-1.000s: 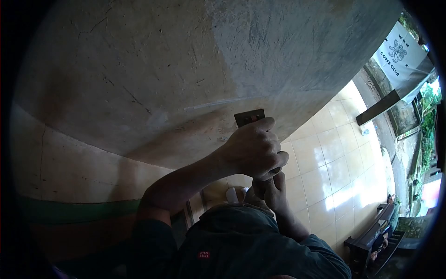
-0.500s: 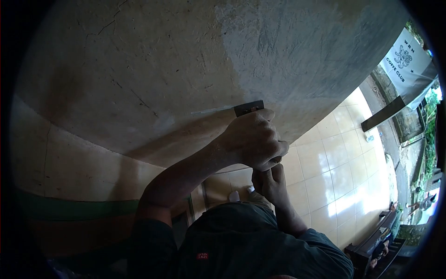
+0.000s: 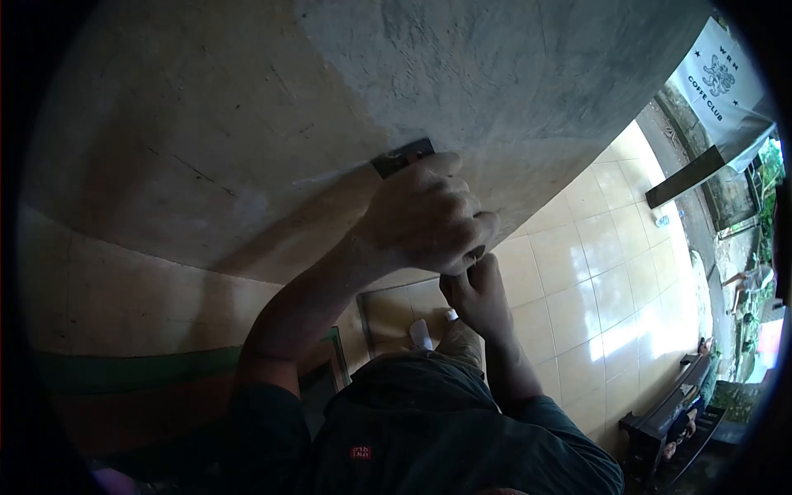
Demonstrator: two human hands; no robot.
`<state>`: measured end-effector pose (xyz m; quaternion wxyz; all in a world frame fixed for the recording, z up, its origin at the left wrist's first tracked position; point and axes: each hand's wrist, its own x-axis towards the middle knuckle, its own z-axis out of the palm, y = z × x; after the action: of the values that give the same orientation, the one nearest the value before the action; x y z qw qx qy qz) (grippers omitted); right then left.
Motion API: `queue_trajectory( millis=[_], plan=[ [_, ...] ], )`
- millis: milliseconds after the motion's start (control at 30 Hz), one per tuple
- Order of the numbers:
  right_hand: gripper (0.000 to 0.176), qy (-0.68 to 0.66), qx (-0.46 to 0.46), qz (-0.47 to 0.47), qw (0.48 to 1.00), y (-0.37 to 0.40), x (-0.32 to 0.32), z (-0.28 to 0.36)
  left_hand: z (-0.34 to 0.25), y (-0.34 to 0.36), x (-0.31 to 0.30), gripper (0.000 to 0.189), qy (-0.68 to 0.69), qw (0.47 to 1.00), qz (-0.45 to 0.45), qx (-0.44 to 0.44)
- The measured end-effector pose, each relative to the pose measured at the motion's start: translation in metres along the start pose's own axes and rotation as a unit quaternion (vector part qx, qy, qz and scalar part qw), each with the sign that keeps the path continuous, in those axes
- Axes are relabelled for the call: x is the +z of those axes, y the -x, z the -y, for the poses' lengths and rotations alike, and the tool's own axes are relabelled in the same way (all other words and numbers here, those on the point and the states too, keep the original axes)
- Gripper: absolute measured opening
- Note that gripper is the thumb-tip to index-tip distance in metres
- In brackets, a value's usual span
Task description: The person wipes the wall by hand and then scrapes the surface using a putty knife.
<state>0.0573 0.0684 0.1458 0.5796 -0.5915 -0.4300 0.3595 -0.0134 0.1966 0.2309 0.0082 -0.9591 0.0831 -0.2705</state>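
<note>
My left hand (image 3: 425, 216) is closed around a putty knife, whose dark flat blade (image 3: 403, 157) rests against the wall (image 3: 247, 99). Most of the handle is hidden in the fist. Just below, my right hand (image 3: 478, 301) is closed, its fingertips touching the underside of the left fist. What it grips, if anything, is hidden. Around the blade the wall changes from bare beige to a smoother grey coated patch (image 3: 495, 74). A thin pale streak runs left from the blade.
Glossy tiles cover the floor (image 3: 569, 247) at right. A dark bench (image 3: 652, 425) with a person on it stands lower right. A white banner (image 3: 718, 78) hangs beyond a post (image 3: 685, 177). A green-edged ledge (image 3: 124, 371) lies at left.
The view has shifted, and both hands with the putty knife now appear higher and further left. The blade is tilted a little more and stays near the edge of the grey patch.
</note>
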Motion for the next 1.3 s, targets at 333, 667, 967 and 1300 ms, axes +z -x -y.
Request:
queue_trajectory(
  millis=[333, 667, 967, 1300],
  plan=[
    [0.055, 0.015, -0.067, -0.013, 0.998, 0.014, 0.002, -0.015, -0.013, 0.015, 0.013, 0.016, -0.027, 0.999, -0.002, -0.025],
    [0.035, 0.029, -0.007, 0.036, 0.999, 0.011, -0.008, -0.006, -0.010, 0.007, 0.005, 0.018, -0.034, 0.999, -0.028, -0.015],
    [0.032, 0.006, 0.015, 0.043, 0.999, 0.006, -0.014, 0.000, -0.008, -0.001, -0.004, 0.018, -0.049, 0.999, -0.008, -0.006],
    [0.032, -0.021, -0.062, 0.044, 0.997, -0.002, 0.001, 0.003, -0.003, 0.002, -0.020, 0.018, -0.048, 0.999, -0.016, -0.015]
  ],
)
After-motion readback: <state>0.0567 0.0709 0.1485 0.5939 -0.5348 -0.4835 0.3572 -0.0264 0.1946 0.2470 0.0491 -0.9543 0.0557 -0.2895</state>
